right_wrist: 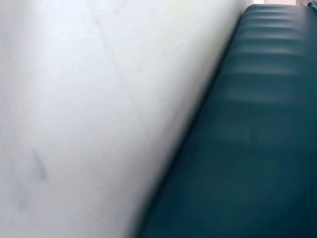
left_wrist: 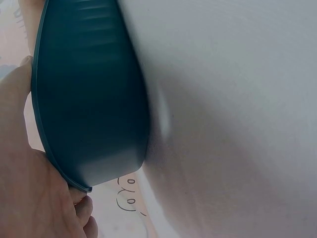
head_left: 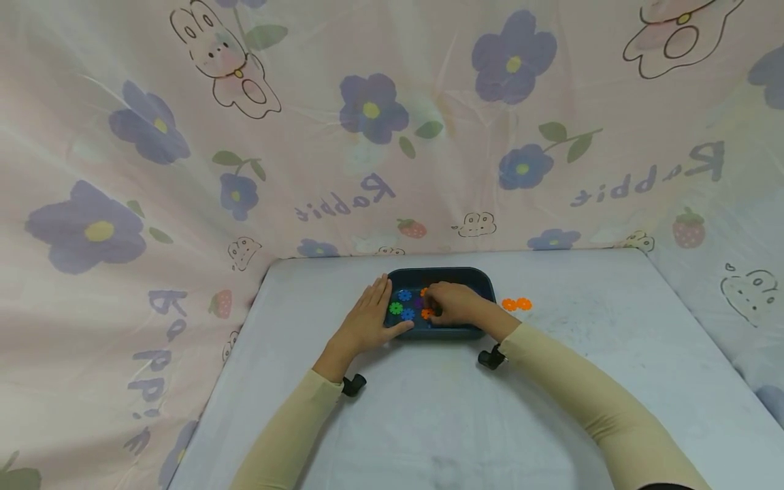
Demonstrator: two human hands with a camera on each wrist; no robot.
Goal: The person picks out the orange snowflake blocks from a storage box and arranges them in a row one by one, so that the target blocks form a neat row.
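Observation:
A dark teal tray (head_left: 441,333) with raised walls sits on the table, holding several small flower-shaped plastic pieces. Among them are blue pieces (head_left: 405,295), a green piece (head_left: 396,308), a purple piece (head_left: 419,302) and an orange piece (head_left: 427,314). My left hand (head_left: 367,316) rests on the tray's left end, fingers straight along the side and thumb over the front rim. My right hand (head_left: 454,303) reaches into the tray with bent fingers, its fingertips right at the orange and purple pieces. I cannot tell whether it pinches one. The left wrist view shows the tray's outer wall (left_wrist: 94,99).
Two orange flower pieces (head_left: 516,304) lie on the white table (head_left: 429,408) just right of the tray. A printed curtain (head_left: 392,170) with rabbits and flowers stands behind the table and along its sides. Each wrist carries a small black camera (head_left: 491,358).

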